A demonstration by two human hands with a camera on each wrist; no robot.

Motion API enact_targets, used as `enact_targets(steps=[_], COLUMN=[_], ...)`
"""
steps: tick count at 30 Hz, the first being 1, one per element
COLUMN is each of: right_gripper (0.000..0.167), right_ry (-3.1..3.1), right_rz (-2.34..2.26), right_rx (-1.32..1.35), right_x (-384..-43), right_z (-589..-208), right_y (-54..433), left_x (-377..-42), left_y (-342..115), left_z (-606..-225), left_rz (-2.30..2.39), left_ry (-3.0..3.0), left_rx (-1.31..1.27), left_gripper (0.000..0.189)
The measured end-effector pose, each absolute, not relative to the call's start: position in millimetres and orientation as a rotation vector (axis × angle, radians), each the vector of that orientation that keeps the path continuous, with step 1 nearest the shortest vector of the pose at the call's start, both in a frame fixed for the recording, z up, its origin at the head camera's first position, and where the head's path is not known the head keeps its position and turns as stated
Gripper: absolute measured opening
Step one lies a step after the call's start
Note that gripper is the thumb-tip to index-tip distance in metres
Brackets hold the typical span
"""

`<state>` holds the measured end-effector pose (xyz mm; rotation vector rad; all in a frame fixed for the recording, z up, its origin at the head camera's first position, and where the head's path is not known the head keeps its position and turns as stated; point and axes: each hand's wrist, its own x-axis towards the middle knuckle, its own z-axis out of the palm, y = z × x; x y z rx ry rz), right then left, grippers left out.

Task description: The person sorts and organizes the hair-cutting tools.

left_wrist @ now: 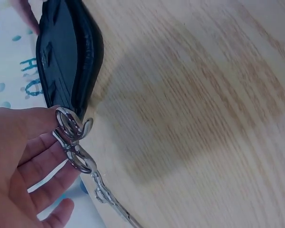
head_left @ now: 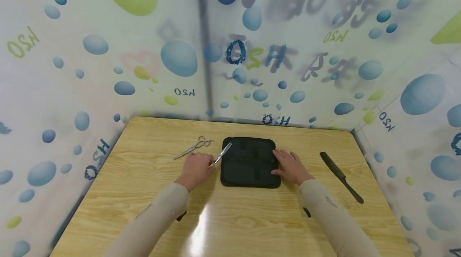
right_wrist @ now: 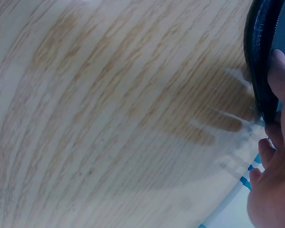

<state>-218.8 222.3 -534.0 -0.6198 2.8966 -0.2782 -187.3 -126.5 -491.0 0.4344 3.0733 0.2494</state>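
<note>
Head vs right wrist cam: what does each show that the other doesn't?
Head only: the left hand holding silver scissors, a second pair of scissors on the table beside it, and a dark comb at the right.

Right wrist only: what looks like zipper teeth along the black case's rim, plus dark finger-shaped patches on the wood.

Both: the right hand at the case's edge, the table, and some patterned wall.

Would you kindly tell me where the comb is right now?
In the head view, the comb lies on the right side of the table, to the right of the right hand and the case.
</note>
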Motion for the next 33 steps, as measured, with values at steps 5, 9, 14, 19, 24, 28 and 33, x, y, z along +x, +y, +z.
enact_targets(steps=[5, 9, 14, 19, 24, 28, 33], right_gripper=[0.081, 0.081, 0.082, 0.083, 0.083, 0.082, 0.081], right_ry=[2.867, 2.862, 2.868, 2.866, 2.877, 2.885, 2.889], right_rz=[-0.269, -0.248, -0.205, -0.183, -0.138, -0.135, -0.141], right_rx=[-0.597, -0.599, -0.63, -0.655, -0.678, -0.663, -0.647], right_x=[-217, -214, -211, -206, -201, -196, -192], right_z=[-529, -525, -525, -527, -528, -526, -521], right_y=[221, 220, 219, 218, 214, 211, 208], left_x=[-191, -193, -194, -194, -194, -195, -196], left_y=[-129, -130, -129, -131, -134, -136, -136], left_z=[-490, -488, -483, -482, -483, -484, -486], left_rz=[0.304, 0.319, 0.322, 0.309, 0.258, 0.238, 0.225], left_ry=[3.009, 2.979, 2.964, 2.973, 2.974, 2.973, 2.983], left_rx=[0.365, 0.359, 0.384, 0.437, 0.48, 0.497, 0.523], left_gripper=[0.014, 0.016, 0.015, 0.015, 0.017, 0.016, 0.013])
